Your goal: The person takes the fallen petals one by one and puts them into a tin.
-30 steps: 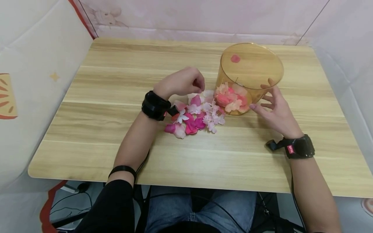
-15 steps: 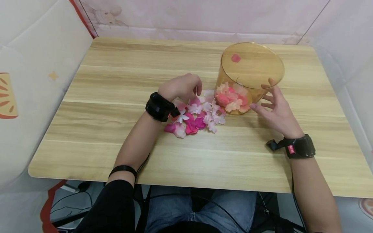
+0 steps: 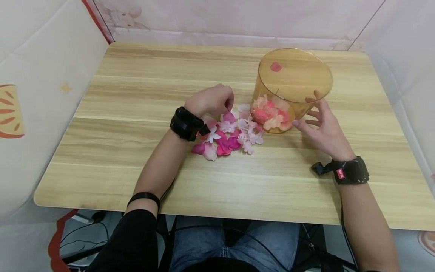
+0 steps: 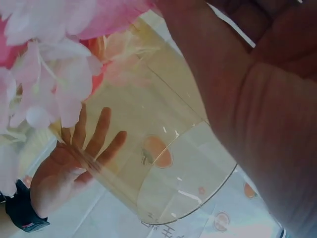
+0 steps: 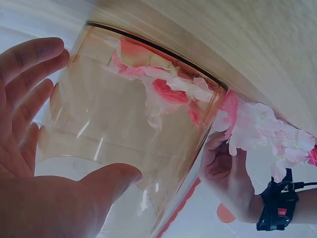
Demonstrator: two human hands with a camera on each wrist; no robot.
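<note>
The right hand (image 3: pixel 323 126) is resting with straight fingers against the tilted bucket (image 3: pixel 293 88). The left hand (image 3: pixel 211 100) is curling over the petals (image 3: pixel 231 132) beside it, perhaps pinching one.

Left hand (image 3: pixel 212 100) fingertips hidden (curled under); petals (image 4: pixel 44 74) blurred.

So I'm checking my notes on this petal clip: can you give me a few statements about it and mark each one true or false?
1. The amber container stands upright. False: it is tilted, its mouth toward the petals.
2. The right hand touches the container's side with straight fingers. True.
3. The left hand lies flat and open. False: its fingers curl over the petal pile.
4. Some petals lie inside the container. True.
</note>
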